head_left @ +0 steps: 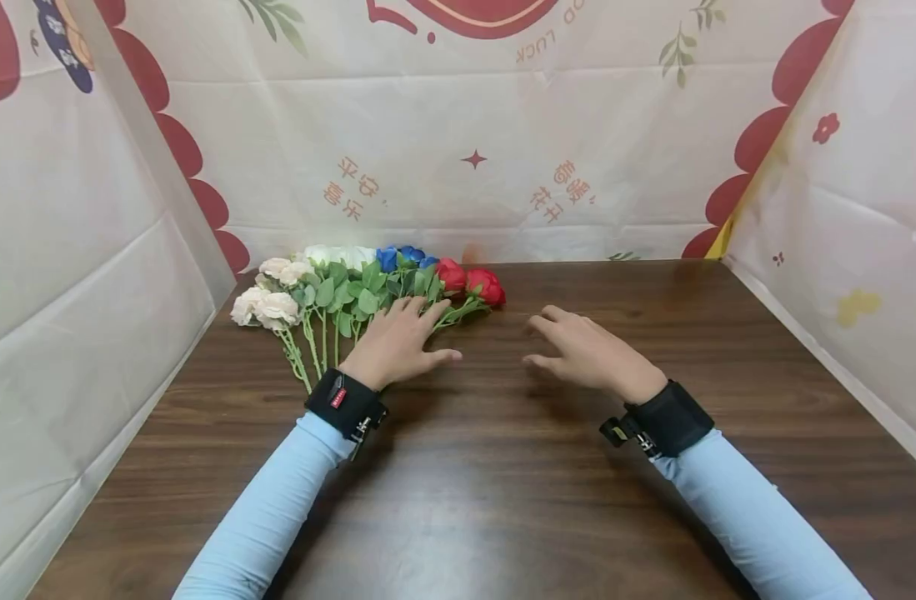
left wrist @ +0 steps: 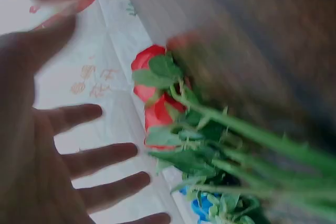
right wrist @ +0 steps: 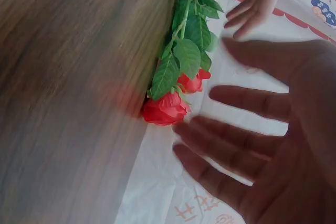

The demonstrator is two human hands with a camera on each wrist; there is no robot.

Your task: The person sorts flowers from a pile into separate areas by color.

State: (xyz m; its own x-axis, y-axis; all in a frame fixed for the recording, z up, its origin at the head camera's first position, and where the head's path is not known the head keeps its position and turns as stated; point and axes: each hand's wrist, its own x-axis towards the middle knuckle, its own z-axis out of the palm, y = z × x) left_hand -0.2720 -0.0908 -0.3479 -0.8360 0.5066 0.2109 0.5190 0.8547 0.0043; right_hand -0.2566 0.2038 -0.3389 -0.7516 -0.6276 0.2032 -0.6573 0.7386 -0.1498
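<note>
A row of artificial flowers lies at the back left of the table, green stems toward the front: pale pink flowers (head_left: 276, 296), white flowers (head_left: 341, 256), blue flowers (head_left: 405, 257) and red flowers (head_left: 473, 282). My left hand (head_left: 399, 343) hovers over the stems, fingers spread and holding nothing; it hides part of the stems and leaves. To the right of the red flowers, my right hand (head_left: 588, 352) is held above the table with loose fingers and nothing in them. In the right wrist view, red flowers (right wrist: 167, 109) show beyond the fingertips.
The brown wood-grain table (head_left: 458, 500) fills the front. Printed white cloth stands around it: a back panel (head_left: 427, 125), a left panel (head_left: 75, 292) and a right panel (head_left: 840, 250). A black band (head_left: 345, 404) wraps the left wrist, another band (head_left: 669, 418) the right.
</note>
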